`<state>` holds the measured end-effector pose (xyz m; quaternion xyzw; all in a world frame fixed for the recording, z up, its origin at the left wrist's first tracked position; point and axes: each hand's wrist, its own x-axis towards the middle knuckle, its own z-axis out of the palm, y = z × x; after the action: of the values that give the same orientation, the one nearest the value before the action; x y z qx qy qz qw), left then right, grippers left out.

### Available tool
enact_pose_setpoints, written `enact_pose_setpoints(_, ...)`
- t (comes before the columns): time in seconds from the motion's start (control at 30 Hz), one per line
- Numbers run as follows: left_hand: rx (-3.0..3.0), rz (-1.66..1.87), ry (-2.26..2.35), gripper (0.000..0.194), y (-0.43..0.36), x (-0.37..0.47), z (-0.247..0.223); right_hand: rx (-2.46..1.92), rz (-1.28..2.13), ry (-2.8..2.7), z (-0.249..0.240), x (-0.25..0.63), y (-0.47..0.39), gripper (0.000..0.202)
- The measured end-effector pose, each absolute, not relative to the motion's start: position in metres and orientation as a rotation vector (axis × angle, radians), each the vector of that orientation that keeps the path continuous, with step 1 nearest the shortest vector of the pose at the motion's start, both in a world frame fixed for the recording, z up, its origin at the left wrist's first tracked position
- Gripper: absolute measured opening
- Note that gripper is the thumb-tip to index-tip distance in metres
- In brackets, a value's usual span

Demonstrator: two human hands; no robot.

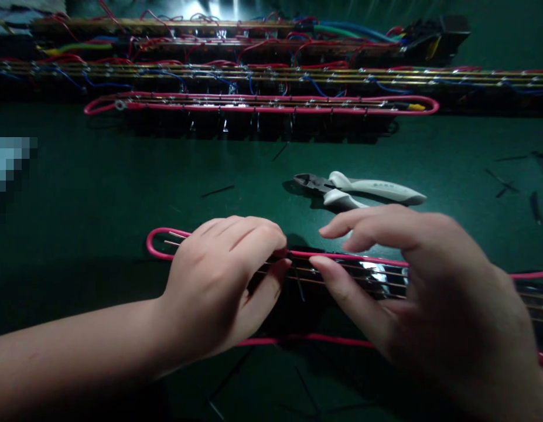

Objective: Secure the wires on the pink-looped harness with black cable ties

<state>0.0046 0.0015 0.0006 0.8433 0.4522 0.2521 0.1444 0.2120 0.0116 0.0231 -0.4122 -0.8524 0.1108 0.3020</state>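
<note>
My left hand (pixel 222 275) is closed over a strip assembly, its thumb and fingertips pinched around the pink cable (pixel 350 256) near a thin black tie (pixel 300 281). That cable runs along the upper edge of the assembly and loops at its left end. Copper-coloured rods (pixel 394 285) lie below the cable. My right hand (pixel 447 275) is just to the right, its thumb and fingers spread apart over the assembly with nothing between them. Beyond the hands lies a pair of cutting pliers (pixel 376 189) with white handles, jaws pointing left.
A finished-looking strip with a pink cable loop (pixel 253 109) lies further back, before long wired assemblies (pixel 271 73) with red and blue wires. Black tie scraps (pixel 217 191) are scattered on the green table (pixel 99 176). Another pink cable stretch (pixel 306 338) lies nearer me.
</note>
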Motion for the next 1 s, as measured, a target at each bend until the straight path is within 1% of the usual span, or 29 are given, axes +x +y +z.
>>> enact_pose_setpoints(0.13, 2.690, 0.797, 1.113, 0.008, -0.003, -0.002, -0.001, -1.006, 0.140, -2.490, 0.014, 0.214, 0.001, 0.004)
enact_pose_setpoints(0.23, 2.812, 0.834, 1.034, 0.020, -0.006, -0.005, -0.002, -0.990, -0.001, -2.548, 0.007, 0.215, -0.005, 0.013)
enact_pose_setpoints(0.33, 2.888, 0.835, 0.957, 0.027, -0.007, -0.006, -0.004, -0.990, 0.022, -2.534, 0.003, 0.215, -0.005, 0.010)
enact_pose_setpoints(0.47, 2.906, 0.808, 0.942, 0.032, -0.007, -0.007, -0.004, -0.994, 0.109, -2.518, 0.000, 0.216, -0.001, 0.009)
enact_pose_setpoints(0.57, 2.893, 0.735, 0.979, 0.033, -0.007, -0.005, -0.001, -0.999, 0.129, -2.503, 0.000, 0.216, -0.001, 0.008)
enact_pose_setpoints(0.73, 2.837, 0.590, 1.123, 0.025, -0.002, 0.000, 0.003, -1.004, 0.117, -2.496, 0.000, 0.214, -0.002, 0.010)
enact_pose_setpoints(0.83, 2.820, 0.464, 1.163, 0.026, 0.002, 0.000, 0.002, -0.979, 0.101, -2.503, 0.000, 0.214, -0.001, 0.010)
enact_pose_setpoints(0.9, 2.833, 0.455, 1.167, 0.028, 0.003, -0.001, 0.000, -0.964, 0.103, -2.513, 0.001, 0.215, 0.000, 0.011)
enact_pose_setpoints(1.0, 2.868, 0.543, 1.136, 0.031, 0.003, -0.003, -0.003, -0.969, 0.119, -2.531, 0.001, 0.215, 0.002, 0.012)
